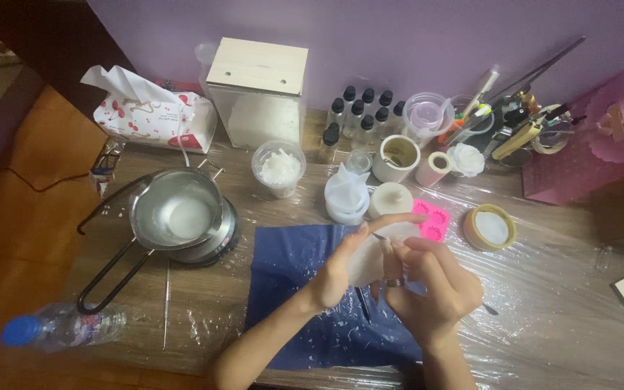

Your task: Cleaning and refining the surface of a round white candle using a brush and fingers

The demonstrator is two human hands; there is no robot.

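Both hands, left hand (341, 271) and right hand (431, 285), hold a closed grip on a white tissue (373, 253) above the blue cloth (294, 267), pink mould (433, 220) at two o'clock.

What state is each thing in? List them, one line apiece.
Left hand: gripping the white tissue.
Right hand: pinching a thin metal tool against the tissue.
Metal pot: on the burner, pale contents.
Plastic cup: open, holding white flakes.
Water bottle: capped, lying down.
Wooden-lidded box: closed.
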